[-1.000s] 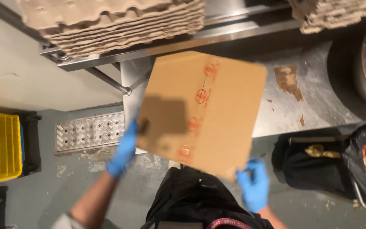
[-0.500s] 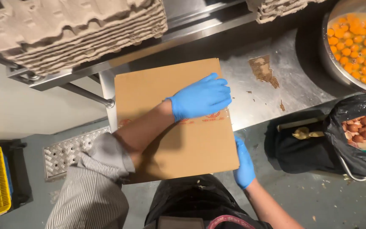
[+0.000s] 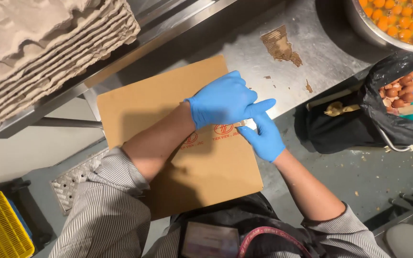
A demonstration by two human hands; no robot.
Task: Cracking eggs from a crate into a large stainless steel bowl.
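At the worktop's near edge, both gloved hands are meeting over a flat cardboard sheet.

The left hand point(image 3: 223, 101) is pressing flat on the cardboard sheet point(image 3: 158, 110) while the right hand point(image 3: 265, 137) is pinching a small pale strip at its right edge; the sheet is lying directly below them, long axis running toward the body, overhanging the steel worktop point(image 3: 307, 57); bare steel is lying open to the right; egg trays point(image 3: 48, 52) are crowding the left.

Matt cardboard sheet point(image 3: 168, 143), brushed steel table point(image 3: 321, 52), rough pulp egg trays point(image 3: 44, 52).
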